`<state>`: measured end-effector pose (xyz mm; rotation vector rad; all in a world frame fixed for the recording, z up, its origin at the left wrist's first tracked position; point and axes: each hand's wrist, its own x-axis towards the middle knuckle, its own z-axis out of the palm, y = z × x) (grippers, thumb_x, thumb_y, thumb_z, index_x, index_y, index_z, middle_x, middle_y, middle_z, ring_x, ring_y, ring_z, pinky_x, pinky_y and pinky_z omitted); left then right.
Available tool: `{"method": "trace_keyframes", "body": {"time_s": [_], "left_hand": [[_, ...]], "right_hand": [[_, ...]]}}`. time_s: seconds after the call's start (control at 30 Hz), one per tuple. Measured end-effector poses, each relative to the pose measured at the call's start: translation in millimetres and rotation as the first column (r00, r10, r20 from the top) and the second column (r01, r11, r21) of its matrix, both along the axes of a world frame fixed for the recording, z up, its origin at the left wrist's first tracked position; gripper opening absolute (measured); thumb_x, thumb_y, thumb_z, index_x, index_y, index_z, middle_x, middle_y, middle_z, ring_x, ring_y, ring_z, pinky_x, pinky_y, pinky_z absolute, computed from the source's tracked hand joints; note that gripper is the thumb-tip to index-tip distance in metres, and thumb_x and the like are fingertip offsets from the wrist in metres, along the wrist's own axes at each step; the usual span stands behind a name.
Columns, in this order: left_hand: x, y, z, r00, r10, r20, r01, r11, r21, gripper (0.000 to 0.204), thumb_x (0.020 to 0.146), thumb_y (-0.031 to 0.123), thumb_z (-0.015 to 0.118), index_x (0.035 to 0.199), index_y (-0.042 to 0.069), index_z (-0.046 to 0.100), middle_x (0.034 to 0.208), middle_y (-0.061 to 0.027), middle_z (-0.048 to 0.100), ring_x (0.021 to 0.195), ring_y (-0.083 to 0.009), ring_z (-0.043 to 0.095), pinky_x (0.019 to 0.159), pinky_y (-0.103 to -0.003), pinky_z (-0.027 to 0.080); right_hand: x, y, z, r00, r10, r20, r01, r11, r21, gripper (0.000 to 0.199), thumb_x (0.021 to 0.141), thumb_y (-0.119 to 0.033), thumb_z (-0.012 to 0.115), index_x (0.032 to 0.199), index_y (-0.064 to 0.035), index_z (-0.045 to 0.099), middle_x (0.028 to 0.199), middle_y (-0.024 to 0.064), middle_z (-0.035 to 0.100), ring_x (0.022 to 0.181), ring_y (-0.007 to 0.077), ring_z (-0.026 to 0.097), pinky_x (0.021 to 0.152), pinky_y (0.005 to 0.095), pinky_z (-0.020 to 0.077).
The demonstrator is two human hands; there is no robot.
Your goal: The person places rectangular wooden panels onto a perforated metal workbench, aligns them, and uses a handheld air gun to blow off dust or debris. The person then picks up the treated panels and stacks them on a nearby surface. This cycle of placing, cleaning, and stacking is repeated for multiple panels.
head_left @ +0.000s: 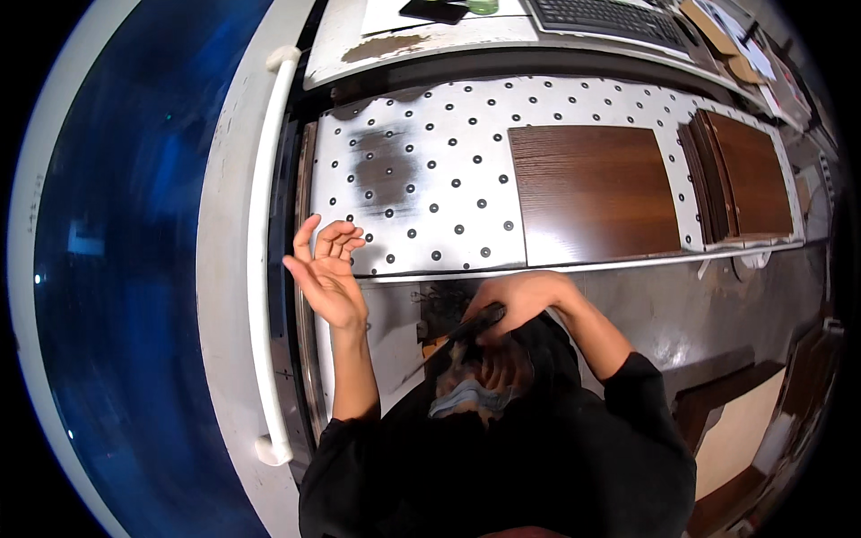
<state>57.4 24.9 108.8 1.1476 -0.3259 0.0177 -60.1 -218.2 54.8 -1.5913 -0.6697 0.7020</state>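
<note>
My left hand (334,285) is raised over the near left edge of the white table (466,211), palm up with the fingers spread and curled a little, and nothing in it. Close to my body, my right hand (525,299) is closed around a slim black tool (487,316). A thin end of this tool runs down and left; its exact kind cannot be made out. Beyond my right hand, a dark brown wood-grain panel (592,193) lies flat on the table. To its right stands a stack of similar brown panels (752,175).
Black round studs dot the white tabletop. On the left, a white bar handle (272,260) is fixed to a machine with a dark blue window (134,251). A keyboard (610,20) and a black phone (434,11) lie on the back shelf. More boards (740,430) stand at lower right.
</note>
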Motion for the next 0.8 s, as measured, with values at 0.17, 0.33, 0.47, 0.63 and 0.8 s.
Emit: {"method": "trace_keyframes", "body": {"time_s": [0.17,0.33,0.47,0.63,0.8], "left_hand": [[9.6,-15.8,-4.7,0.977,-0.212,-0.024,0.212,0.95,0.231,0.063,0.108,0.054,0.024,0.129,-0.001,0.049,0.098,-0.017,0.067,0.091,-0.0247,0.065,0.084,-0.036,0.05],[11.0,-42.4,-10.7,0.928,-0.37,0.048,0.331,0.875,0.354,0.058,0.108,0.049,0.03,0.128,-0.001,0.052,0.099,-0.0153,0.068,0.093,-0.0219,0.065,0.085,-0.035,0.05],[6.1,-30.6,-11.8,0.94,-0.332,0.074,0.263,0.848,0.46,0.048,0.108,0.039,0.042,0.123,-0.003,0.058,0.1,-0.0141,0.069,0.093,-0.0187,0.064,0.087,-0.032,0.05],[2.0,-13.4,-26.1,0.979,-0.205,0.01,0.177,0.869,0.462,0.038,0.105,0.03,0.052,0.121,-0.003,0.06,0.097,-0.0123,0.07,0.088,-0.0168,0.064,0.085,-0.032,0.051],[-3.1,6.3,-43.3,0.991,-0.096,-0.093,0.128,0.876,0.465,0.031,0.103,0.025,0.055,0.12,-0.001,0.062,0.094,-0.0103,0.07,0.085,-0.0157,0.064,0.082,-0.032,0.051]], "right_hand": [[41.5,54.9,29.7,0.888,0.433,-0.158,-0.439,0.899,-0.002,0.029,0.09,-0.019,0.071,0.115,-0.0037,0.073,0.083,0.0072,0.072,0.073,0.014,0.065,0.068,0.0301,0.0514],[60.3,103.6,43.5,0.788,0.611,-0.073,-0.604,0.791,0.1,0.026,0.09,-0.019,0.071,0.111,-0.0039,0.075,0.069,0.0034,0.065,0.062,0.012,0.06,0.059,0.0304,0.048],[58.0,123.6,53.5,0.734,0.674,-0.082,-0.678,0.735,-0.034,0.025,0.09,-0.024,0.07,0.104,-0.0033,0.076,0.068,0.0033,0.066,0.062,0.013,0.06,0.059,0.0307,0.0475],[46.1,104.6,31.5,0.816,0.571,-0.088,-0.578,0.812,-0.085,0.026,0.09,-0.027,0.071,0.095,-0.0014,0.075,0.07,0.0036,0.067,0.063,0.0135,0.061,0.06,0.0299,0.0481],[24.4,35.0,22.9,0.95,0.22,-0.223,-0.262,0.949,-0.178,0.03,0.086,-0.032,0.072,0.078,-0.0024,0.069,0.065,0.0023,0.065,0.06,0.0135,0.06,0.061,0.0302,0.0466]]}}
